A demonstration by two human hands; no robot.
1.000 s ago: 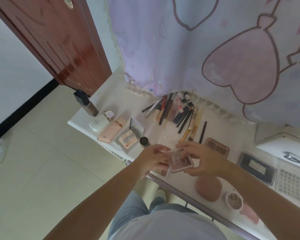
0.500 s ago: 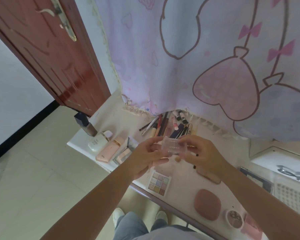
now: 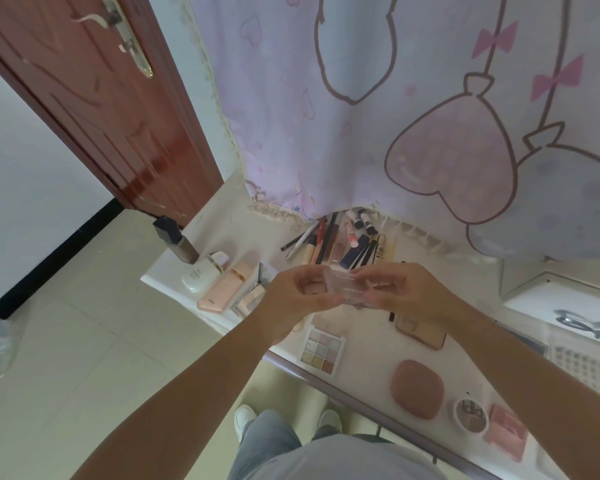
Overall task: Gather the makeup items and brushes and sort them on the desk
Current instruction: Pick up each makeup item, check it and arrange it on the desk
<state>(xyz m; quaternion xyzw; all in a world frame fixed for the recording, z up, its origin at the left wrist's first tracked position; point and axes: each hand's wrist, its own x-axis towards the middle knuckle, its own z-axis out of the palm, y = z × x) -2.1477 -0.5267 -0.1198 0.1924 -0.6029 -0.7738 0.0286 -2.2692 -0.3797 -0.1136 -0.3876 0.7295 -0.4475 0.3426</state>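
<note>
the clear-lidded palette [image 3: 352, 289] is up off the desk [image 3: 243, 233], pinched between your left hand [image 3: 300, 299] and your right hand [image 3: 407, 292] — each grips one end. directly below, the pastel eyeshadow palette [image 3: 323, 348] lies close to the desk's near edge, with the brown compact [image 3: 417, 388] to its right. behind your hands, the pens and brushes [image 3: 340, 240] crowd against the curtain [image 3: 395, 98]. the bottles [image 3: 205, 271] sit near the left corner — bare white surface shows behind them, toward the door [image 3: 101, 98].
</note>
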